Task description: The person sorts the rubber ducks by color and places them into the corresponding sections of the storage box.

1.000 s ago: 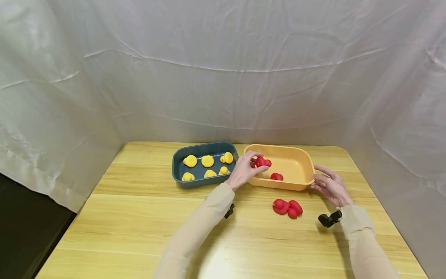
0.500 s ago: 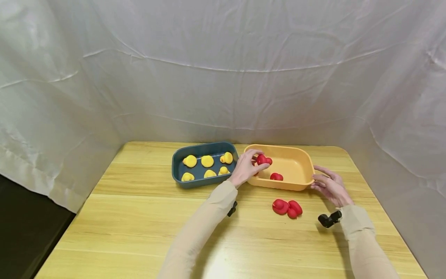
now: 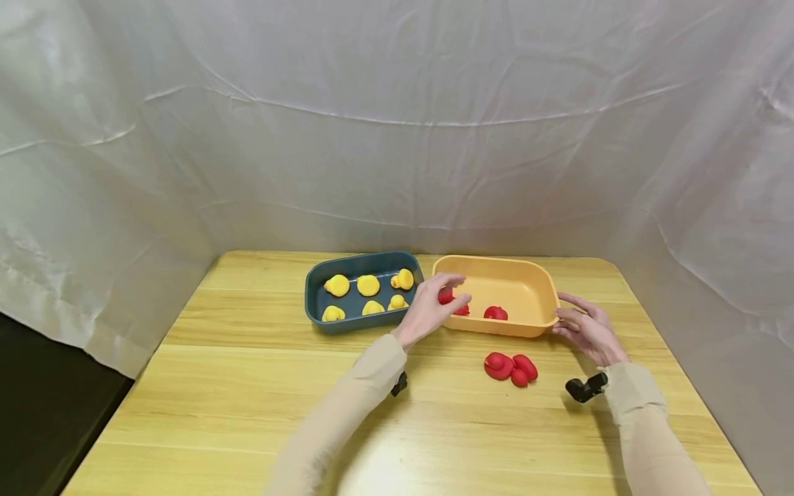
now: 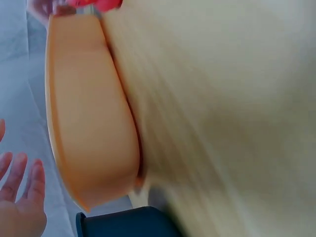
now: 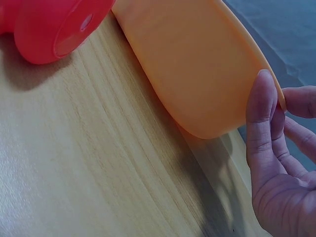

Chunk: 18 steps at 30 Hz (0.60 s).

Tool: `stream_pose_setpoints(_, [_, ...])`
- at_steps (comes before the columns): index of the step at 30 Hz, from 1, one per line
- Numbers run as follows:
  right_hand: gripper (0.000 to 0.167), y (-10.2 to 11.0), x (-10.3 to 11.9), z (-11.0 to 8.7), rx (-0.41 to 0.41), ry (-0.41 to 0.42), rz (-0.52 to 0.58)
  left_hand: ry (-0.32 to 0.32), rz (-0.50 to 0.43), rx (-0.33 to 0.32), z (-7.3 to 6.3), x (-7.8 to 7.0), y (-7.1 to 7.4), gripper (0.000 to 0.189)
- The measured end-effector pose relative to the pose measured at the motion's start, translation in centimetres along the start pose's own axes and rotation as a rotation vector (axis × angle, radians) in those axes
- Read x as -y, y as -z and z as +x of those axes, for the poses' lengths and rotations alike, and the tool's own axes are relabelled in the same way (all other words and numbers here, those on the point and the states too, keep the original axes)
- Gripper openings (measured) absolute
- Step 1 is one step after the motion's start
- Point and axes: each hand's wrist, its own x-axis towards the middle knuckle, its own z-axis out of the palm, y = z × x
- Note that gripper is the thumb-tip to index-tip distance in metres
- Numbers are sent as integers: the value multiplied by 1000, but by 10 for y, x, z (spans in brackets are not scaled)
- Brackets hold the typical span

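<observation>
My left hand (image 3: 428, 306) is over the left end of an orange plastic bin (image 3: 524, 293), thumb and fingers apart. In the left wrist view, the spread fingers (image 4: 37, 182) hold nothing. Red rubber ducks lie in the bin: one (image 3: 496, 313) near the front wall, others (image 3: 445, 295) partly hidden by my left hand. My right hand (image 3: 592, 334) pinches the bin's right rim; in the right wrist view the thumb (image 5: 261, 108) lies outside the wall. Several red ducks (image 3: 510, 368) sit close together on the table in front of the bin.
A dark blue bin (image 3: 316, 303) holding several yellow rubber ducks (image 3: 368, 285) stands just left of the orange one. Both are near the back edge of the wooden table (image 3: 236, 399). A pale curtain (image 3: 397, 138) hangs behind and at the sides.
My left hand has let go of the red duck it held and drawn slightly left, its fingers parting. That duck now lies in the orange bin. The right hand keeps its place on the rim.
</observation>
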Motion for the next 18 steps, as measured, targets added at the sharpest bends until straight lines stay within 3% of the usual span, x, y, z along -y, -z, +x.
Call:
stream_pose_setpoints(5, [33,-2,0,-1,-3,4,-9,-86,-78,134,-28,4,1,40])
stream_pose_setpoints(10, [34,-2,1,-2,0,0,-14,-57,-39,316,-50,8,-1,47])
stream_pose_setpoints(14, [34,-1,1,-2,0,2,-10,-42,-14,429,-55,7,-4,53])
stream_pose_setpoints(18, [35,-2,0,-2,0,5,-6,-70,13,489,-55,5,-9,55])
